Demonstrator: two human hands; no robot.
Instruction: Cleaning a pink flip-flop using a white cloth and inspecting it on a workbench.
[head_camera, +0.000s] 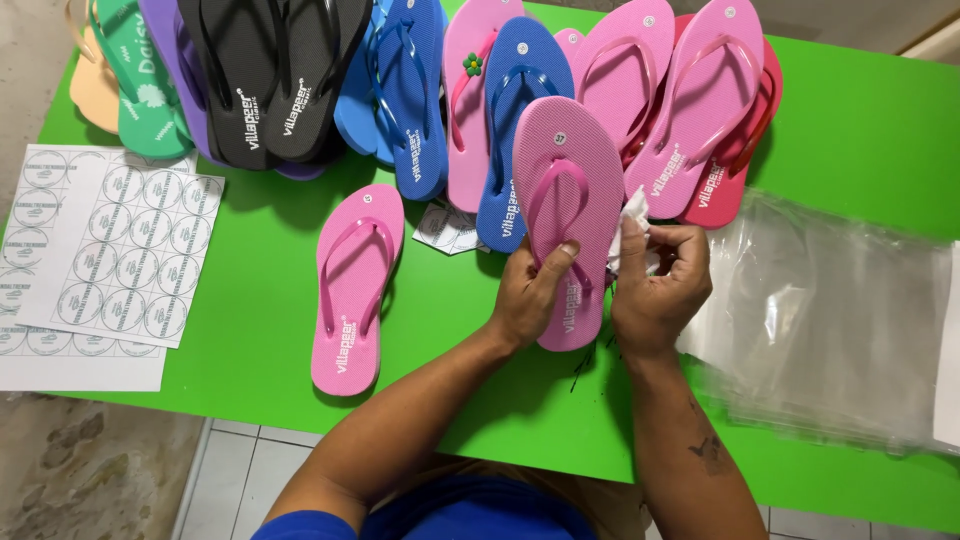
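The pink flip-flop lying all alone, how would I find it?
Start at the bright green table, then find the white sheet of round stickers on its left side. Just right of that sheet lies the flat pink rubber flip-flop. Unlike the other pink ones, it is neither in the heap at the back nor held in a hand.

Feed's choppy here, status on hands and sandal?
Left hand grips pink sandal, thumb on strap. Right hand pinches white tag at sandal's edge. Second pink sandal lies flat to the left; clear bags to the right.
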